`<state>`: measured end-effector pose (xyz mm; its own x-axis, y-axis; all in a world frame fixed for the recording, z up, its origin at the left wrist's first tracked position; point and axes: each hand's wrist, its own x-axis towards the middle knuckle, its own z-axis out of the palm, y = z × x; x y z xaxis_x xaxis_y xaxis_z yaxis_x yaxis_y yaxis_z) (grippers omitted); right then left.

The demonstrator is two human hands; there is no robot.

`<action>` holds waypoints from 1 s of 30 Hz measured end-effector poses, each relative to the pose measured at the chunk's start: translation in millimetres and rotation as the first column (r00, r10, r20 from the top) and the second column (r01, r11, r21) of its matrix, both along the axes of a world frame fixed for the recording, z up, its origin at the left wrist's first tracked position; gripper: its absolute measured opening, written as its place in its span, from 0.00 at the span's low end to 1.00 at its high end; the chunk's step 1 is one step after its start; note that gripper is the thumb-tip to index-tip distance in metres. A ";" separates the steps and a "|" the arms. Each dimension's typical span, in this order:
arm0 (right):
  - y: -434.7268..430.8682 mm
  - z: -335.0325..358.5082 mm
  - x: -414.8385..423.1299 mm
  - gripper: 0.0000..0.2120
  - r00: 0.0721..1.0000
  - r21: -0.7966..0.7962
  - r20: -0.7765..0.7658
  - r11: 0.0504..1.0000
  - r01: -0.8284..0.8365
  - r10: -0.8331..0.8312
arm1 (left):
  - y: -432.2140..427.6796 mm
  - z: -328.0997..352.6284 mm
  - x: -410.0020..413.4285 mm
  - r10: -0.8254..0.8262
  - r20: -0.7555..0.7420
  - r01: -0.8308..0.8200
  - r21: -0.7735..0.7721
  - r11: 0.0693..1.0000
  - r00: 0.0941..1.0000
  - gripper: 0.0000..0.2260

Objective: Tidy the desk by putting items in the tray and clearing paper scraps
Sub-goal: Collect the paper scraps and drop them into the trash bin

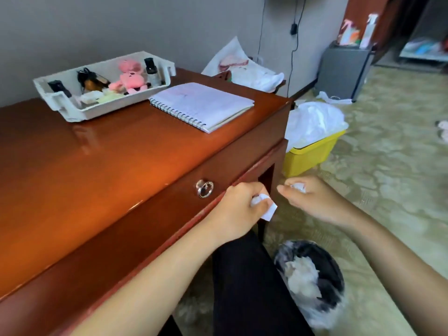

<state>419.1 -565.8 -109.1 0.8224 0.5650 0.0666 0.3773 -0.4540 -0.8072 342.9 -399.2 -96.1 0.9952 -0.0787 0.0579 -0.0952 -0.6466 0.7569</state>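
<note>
My left hand point(242, 204) grips crumpled white paper scraps point(265, 206) just off the desk's front right edge. My right hand point(312, 197) holds another wad of white paper point(298, 187) a little to the right, over the floor. Below them stands a black waste bin point(312, 277) lined with plastic, with white paper inside. The white tray point(72, 112) sits at the back left of the wooden desk point(109, 166). It holds a pink plush toy point(129, 80), two small dark-capped bottles and other small items. A spiral notebook point(201, 105) lies shut beside the tray.
A yellow bin point(310, 154) with a white plastic bag stands on the floor past the desk's right end. A grey cabinet point(344, 71) with spray bottles is against the far wall. My dark trouser leg point(242, 287) is under the desk edge. A metal ring pull point(204, 188) hangs on the drawer front.
</note>
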 end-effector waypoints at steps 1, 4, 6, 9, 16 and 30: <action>-11.7 -13.8 4.4 0.21 0.999 -0.021 -0.035 0.999 0.040 -0.041 | -10.7 -12.7 8.1 -0.016 -0.047 0.015 -0.023 1.000 0.999 0.12; -41.6 -54.0 16.0 0.21 0.983 -0.052 -0.118 0.990 0.133 -0.139 | -36.1 -58.0 33.0 -0.033 -0.184 0.015 -0.098 0.995 0.982 0.16; -57.6 -79.6 21.4 0.21 0.965 -0.086 -0.188 0.981 0.172 -0.186 | -49.9 -86.1 47.7 -0.025 -0.275 -0.001 -0.097 0.995 0.961 0.12; -76.0 -117.8 30.8 0.22 0.921 -0.151 -0.275 0.959 0.241 -0.275 | -70.3 -120.5 69.5 -0.041 -0.395 0.011 -0.079 0.997 0.918 0.09; -97.8 -200.2 42.0 0.17 0.757 -0.200 -0.504 0.908 0.367 -0.417 | -125.2 -190.7 102.5 0.122 -0.618 -0.125 0.038 0.991 0.777 0.12; -107.1 -306.8 47.8 0.18 0.528 -0.427 -0.631 0.822 0.376 -0.569 | -140.7 -294.0 123.3 0.179 -0.789 -0.161 0.103 0.982 0.588 0.15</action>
